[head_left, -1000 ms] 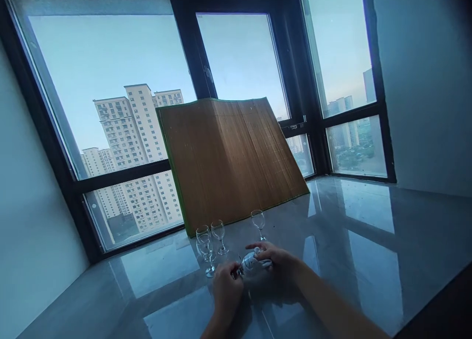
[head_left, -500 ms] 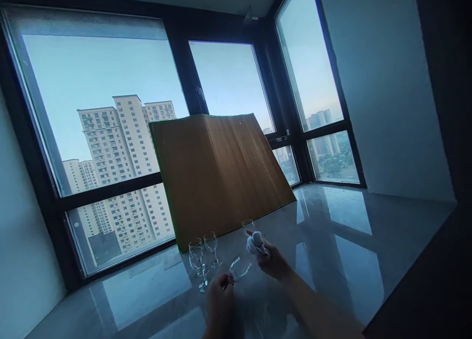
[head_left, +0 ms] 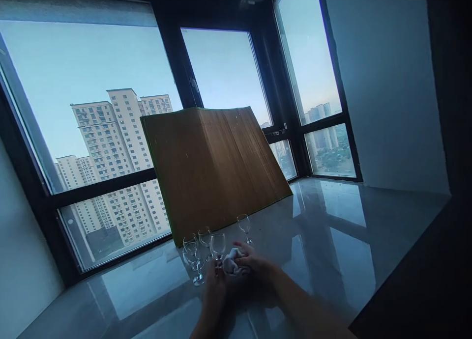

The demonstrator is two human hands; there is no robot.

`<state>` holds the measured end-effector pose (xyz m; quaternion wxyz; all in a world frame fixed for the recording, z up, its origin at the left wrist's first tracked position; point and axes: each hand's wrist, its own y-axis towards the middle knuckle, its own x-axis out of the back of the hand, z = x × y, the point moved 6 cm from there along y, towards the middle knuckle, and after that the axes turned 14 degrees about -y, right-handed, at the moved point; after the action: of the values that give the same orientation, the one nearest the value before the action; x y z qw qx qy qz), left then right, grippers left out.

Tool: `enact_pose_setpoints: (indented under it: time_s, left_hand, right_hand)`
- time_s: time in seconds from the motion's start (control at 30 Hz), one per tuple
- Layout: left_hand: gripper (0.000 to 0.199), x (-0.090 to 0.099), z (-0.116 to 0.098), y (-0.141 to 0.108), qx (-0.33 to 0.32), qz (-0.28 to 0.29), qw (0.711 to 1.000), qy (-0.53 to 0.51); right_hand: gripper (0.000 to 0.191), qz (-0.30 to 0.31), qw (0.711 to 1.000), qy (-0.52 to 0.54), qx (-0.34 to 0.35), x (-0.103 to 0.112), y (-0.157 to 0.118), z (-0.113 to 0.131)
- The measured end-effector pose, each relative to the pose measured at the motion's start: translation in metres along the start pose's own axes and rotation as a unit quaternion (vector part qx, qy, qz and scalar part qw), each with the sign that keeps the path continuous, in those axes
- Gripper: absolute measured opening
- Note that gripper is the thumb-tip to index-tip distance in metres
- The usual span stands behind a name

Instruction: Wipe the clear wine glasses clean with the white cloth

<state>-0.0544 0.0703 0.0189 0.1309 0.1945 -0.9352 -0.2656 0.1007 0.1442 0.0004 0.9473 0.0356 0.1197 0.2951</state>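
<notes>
I observe both hands at the lower centre of the frame, close together above a glossy grey ledge (head_left: 332, 245). The left hand (head_left: 214, 281) is closed on the lower part of a stemmed glass (head_left: 217, 245), whose bowl stands clear above the fingers, rim up, just left of the lower centre; the hand hides the stem, and I cannot tell whether the foot touches the surface. The right hand (head_left: 256, 263) grips a bunched white cloth (head_left: 231, 264) immediately to the right of that glass, with one finger extended toward the left; I cannot determine whether the fabric contacts the glass. I count three further glasses upright in a cluster to the left of the hands: a front glass (head_left: 191, 254), a rear glass (head_left: 189, 239) partly overlapped by it, and a third glass (head_left: 204, 237) slightly to their right. A lone glass (head_left: 243, 223) stands upright just beyond the right hand, near the bottom edge of a brown panel (head_left: 217, 172). I find this panel green-edged, tilted back at the centre of the frame, before dark-framed windows (head_left: 84, 59). Through the left pane I note a pale high-rise (head_left: 127, 132); at the upper right, a plain wall (head_left: 387, 93) adjoins the window frame.
</notes>
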Motion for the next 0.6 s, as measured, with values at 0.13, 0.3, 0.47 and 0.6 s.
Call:
enact_pose_setpoints:
  time_s: [0.13,0.3,0.47,0.6]
  left_hand:
    - [0.064,-0.019,-0.006,-0.01,-0.025,0.109,0.993,-0.03]
    - [0.061,-0.026,-0.007,-0.016,-0.014,0.157,0.987,-0.03]
    - [0.042,0.003,-0.029,-0.011,-0.072,0.042,0.996,0.034]
    - [0.028,0.036,-0.05,-0.007,-0.148,-0.105,0.98,0.083]
  right_hand:
    - [0.088,0.023,1.0,0.007,0.005,-0.01,-0.003,-0.006]
    - [0.082,-0.004,1.0,-0.001,0.025,-0.009,0.001,-0.005]
    - [0.077,-0.054,0.995,-0.069,0.047,-0.016,-0.005,0.014]
    - [0.072,-0.189,0.95,-0.214,0.129,-0.008,-0.017,0.035]
